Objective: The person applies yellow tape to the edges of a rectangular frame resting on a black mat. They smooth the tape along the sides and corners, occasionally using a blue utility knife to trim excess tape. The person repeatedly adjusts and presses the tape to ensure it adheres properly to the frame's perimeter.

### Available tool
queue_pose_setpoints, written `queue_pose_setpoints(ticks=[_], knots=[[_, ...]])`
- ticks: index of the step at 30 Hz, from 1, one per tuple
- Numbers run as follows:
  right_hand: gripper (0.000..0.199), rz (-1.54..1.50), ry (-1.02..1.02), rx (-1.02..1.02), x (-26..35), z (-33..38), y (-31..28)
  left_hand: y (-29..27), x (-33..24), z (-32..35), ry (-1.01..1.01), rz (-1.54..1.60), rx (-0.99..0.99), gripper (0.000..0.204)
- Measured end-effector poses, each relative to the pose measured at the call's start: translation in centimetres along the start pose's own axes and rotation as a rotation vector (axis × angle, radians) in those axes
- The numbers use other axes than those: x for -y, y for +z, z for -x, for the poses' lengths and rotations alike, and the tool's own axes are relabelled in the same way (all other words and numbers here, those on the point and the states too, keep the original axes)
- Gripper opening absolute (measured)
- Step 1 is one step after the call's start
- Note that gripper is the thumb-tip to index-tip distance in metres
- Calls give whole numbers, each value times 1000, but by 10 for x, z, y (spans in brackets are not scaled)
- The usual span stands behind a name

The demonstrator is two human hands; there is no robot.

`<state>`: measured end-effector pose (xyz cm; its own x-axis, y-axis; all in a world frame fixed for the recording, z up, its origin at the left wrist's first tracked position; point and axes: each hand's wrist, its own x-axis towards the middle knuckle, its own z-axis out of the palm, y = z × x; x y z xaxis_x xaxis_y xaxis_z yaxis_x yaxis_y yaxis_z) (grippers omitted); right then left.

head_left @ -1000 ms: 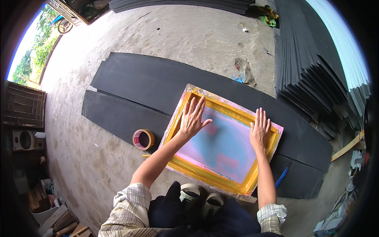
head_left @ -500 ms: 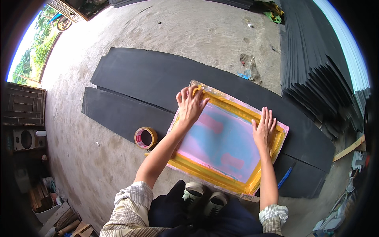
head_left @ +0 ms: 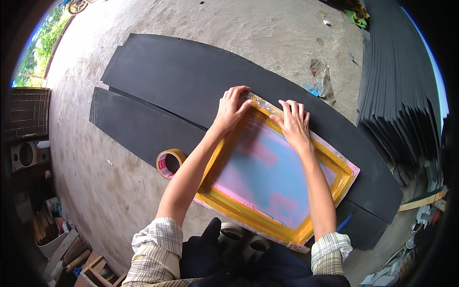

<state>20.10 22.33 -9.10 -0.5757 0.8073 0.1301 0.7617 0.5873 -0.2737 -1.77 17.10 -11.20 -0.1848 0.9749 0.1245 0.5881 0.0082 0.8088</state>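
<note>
A screen printing frame [head_left: 267, 178] with a blue and pink mesh and yellow tape around its inner border lies before me over dark grey sheets [head_left: 181, 67]. My left hand [head_left: 232, 109] grips its far left corner, fingers bent over the outside and thumb on the inner side. Along the far edge, my right hand [head_left: 295, 125] has its fingers over the rim and its thumb toward the mesh. That forearm crosses above the right part of the mesh. A roll of yellow tape [head_left: 171, 164] rests left of the frame, beside my left forearm.
A blue pen-like stick [head_left: 344, 223] lies on the dark sheets at the right. Tall stacks of dark sheets [head_left: 399, 81] stand far right. A crumpled plastic scrap [head_left: 321, 83] is on the concrete floor [head_left: 129, 191]. Wood pieces and boxes [head_left: 98, 272] crowd the lower left.
My right hand has moved from the frame's right side to its far edge, closer to my left hand. My left hand now wraps the far left corner. The whole view has shifted slightly.
</note>
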Motion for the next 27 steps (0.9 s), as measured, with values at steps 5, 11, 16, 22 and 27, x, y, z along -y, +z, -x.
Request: queue_pose_setpoints(ticks=[5, 11, 16, 22, 27], knots=[[45, -172, 83, 192, 12, -33, 2, 3, -1, -16, -102, -160, 47, 56], [43, -431, 194, 321, 3, -41, 3, 4, 6, -19, -130, -59, 43, 44], [40, -498, 274, 283, 5, -49, 6, 8, 9, -23, -132, 25, 16, 35], [33, -529, 252, 157, 12, -46, 7, 6, 11, -18, -47, -59, 11, 54], [35, -527, 276, 192, 9, -40, 9, 5, 4, -20, -109, 33, 24, 53]])
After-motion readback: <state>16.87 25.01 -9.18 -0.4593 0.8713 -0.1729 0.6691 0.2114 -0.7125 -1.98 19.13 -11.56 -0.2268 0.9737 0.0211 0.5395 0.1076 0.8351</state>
